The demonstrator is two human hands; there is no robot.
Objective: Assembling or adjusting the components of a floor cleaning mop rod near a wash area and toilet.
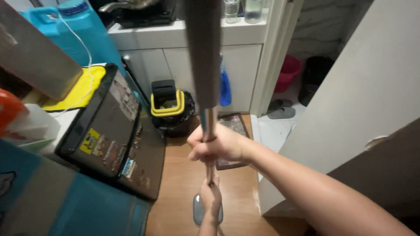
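Fingers of the right hand [217,146] are wrapping tightly around the metal mop pole [208,124], while the left hand [211,199] is closing on the same pole lower down, just above the flat mop head [207,210] resting on the wooden floor [179,183]. Mopping this narrow strip appears to be under way; pushing onward would likely call for steering carefully, since the dark refrigerator [116,131] is crowding the left, a black bin with a yellow rim [168,107] and a small floor mat [232,126] are lying ahead, and a white door [350,109] is hemming in the right.
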